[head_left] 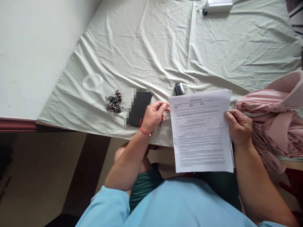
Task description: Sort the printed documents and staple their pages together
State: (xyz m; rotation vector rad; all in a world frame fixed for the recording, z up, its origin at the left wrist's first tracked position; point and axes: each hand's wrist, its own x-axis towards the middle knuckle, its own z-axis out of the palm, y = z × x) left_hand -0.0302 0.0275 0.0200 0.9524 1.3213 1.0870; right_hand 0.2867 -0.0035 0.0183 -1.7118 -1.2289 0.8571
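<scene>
A stack of printed white papers [201, 132] hangs over the near edge of the bed. My right hand [239, 127] grips its right edge, thumb on top. My left hand [153, 116], with a red thread round the wrist, pinches the upper left corner of the papers between thumb and fingers. Just left of that hand lies a black phone [140, 107] on the sheet. A small black device [179, 88] sits right behind the papers' top edge.
A pale green wrinkled sheet [165, 47] covers the bed. A bunch of keys with dark beads [115, 101] and a clear plastic cup [93, 82] lie left of the phone. Pink cloth [274, 123] is piled at the right. A white box [217, 5] sits far back.
</scene>
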